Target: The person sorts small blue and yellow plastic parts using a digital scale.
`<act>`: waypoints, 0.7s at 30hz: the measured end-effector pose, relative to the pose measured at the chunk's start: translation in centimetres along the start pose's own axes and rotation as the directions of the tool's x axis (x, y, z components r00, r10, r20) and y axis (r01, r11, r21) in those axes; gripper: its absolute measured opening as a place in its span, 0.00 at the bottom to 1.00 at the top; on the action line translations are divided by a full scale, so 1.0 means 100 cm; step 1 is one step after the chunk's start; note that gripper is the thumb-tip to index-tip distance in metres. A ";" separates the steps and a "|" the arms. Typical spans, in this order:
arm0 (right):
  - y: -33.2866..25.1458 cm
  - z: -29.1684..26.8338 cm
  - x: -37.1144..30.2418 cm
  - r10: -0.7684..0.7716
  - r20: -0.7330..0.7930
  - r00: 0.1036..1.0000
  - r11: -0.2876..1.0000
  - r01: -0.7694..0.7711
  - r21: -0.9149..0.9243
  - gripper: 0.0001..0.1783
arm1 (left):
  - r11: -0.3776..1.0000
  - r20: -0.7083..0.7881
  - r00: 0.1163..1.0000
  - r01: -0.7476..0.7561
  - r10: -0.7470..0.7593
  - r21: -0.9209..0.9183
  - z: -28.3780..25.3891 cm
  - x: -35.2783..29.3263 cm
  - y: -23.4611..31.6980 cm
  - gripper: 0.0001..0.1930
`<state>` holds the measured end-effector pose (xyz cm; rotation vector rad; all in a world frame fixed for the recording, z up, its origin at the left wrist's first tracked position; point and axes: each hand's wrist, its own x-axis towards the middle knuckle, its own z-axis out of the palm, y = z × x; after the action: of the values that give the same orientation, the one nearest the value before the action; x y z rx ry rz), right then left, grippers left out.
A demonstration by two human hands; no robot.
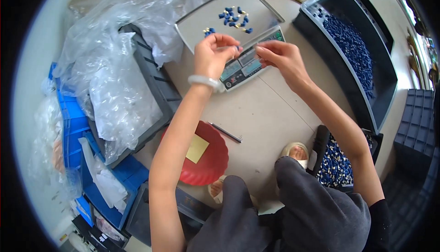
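Observation:
My left hand (213, 55), with a pale bangle at its wrist, hangs over the near edge of a counting scale (195, 20). Its thumb and fingers pinch a small dark blue part (237, 48). Close by on the right is my right hand (283, 59), thumb and fingertips pressed together over the scale's front panel; what they hold, if anything, is too small to make out. Several blue pieces with cream ends (233, 19) lie loose on the metal pan. A few more sit beside my left fingers, partly hidden by them.
A dark bin (321, 36) of small blue parts stands right of the scale. Nearer me, another container holds mixed blue and cream pieces (336, 164). A red basin (215, 165) with a yellow note (197, 149) and a pen (225, 132) lie on the floor. Plastic bags (114, 91) cover crates at left.

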<state>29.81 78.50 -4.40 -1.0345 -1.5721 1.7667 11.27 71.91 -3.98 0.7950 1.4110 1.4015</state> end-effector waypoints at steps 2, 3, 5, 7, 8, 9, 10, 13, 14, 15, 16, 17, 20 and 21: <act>-0.010 0.034 0.032 -0.006 0.062 0.998 1.000 0.004 0.030 0.18 | 0.999 -0.065 0.997 -0.032 0.032 0.007 -0.015 0.019 0.008 0.08; -0.012 0.039 0.043 -0.043 0.031 0.999 0.999 0.042 0.016 0.18 | 0.997 -0.064 0.995 -0.071 0.073 0.034 -0.020 0.029 0.010 0.08; -0.017 0.039 0.045 -0.076 0.002 0.997 0.997 0.076 -0.008 0.17 | 0.973 -0.091 0.977 -0.176 0.191 0.152 -0.028 0.037 0.012 0.10; -0.025 0.020 0.017 -0.229 -0.198 0.953 0.972 0.212 -0.104 0.15 | 0.962 -0.147 0.955 -0.241 0.259 0.130 -0.039 0.022 0.013 0.10; -0.022 0.003 -0.011 -0.264 -0.269 0.926 0.958 0.219 -0.187 0.14 | 0.944 -0.190 0.926 -0.312 0.327 0.105 -0.041 0.012 0.014 0.11; -0.015 -0.020 -0.045 -0.299 -0.334 0.894 0.939 0.213 -0.271 0.14 | 0.956 -0.188 0.938 -0.294 0.292 0.020 -0.043 -0.002 0.012 0.11; 0.002 -0.047 -0.079 -0.410 -0.432 0.803 0.852 0.168 -0.496 0.12 | 0.961 -0.176 0.951 -0.269 0.254 -0.068 -0.042 -0.018 0.009 0.12; 0.060 -0.149 -0.204 -0.440 -0.663 0.606 0.689 -0.246 -0.682 0.15 | 0.977 -0.174 0.976 -0.155 0.128 -0.149 -0.051 -0.056 -0.003 0.12; 0.083 -0.185 -0.250 -0.346 -0.746 0.569 0.636 -0.443 -0.632 0.14 | 0.980 -0.178 0.979 -0.132 0.104 -0.152 -0.056 -0.066 -0.008 0.12; 0.103 -0.211 -0.292 -0.220 -0.798 0.561 0.542 -0.610 -0.578 0.17 | 0.984 -0.220 0.971 -0.125 0.095 -0.126 -0.066 -0.078 -0.011 0.12; 0.143 -0.247 -0.343 -0.235 -0.745 0.624 0.297 -0.684 -0.666 0.26 | 0.987 -0.250 0.964 -0.121 0.091 -0.108 -0.072 -0.084 -0.013 0.13; 0.166 -0.257 -0.374 -0.215 -0.640 0.738 0.167 -0.618 -0.768 0.28 | 0.989 -0.256 0.964 -0.102 0.073 -0.105 -0.083 -0.090 -0.016 0.13; 0.155 -0.228 -0.370 0.046 -0.711 0.702 0.364 -0.675 -0.642 0.24 | 0.996 -0.279 0.960 -0.046 0.024 -0.075 -0.096 -0.099 -0.014 0.13; 0.141 -0.222 -0.372 -0.024 -0.723 0.690 0.342 -0.674 -0.655 0.20 | 0.993 -0.234 0.972 -0.032 0.005 -0.115 -0.087 -0.092 -0.026 0.13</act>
<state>69.99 58.29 -11.81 -2.3673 -1.8672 0.3531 6.70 60.04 -5.94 0.5822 1.4839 1.6191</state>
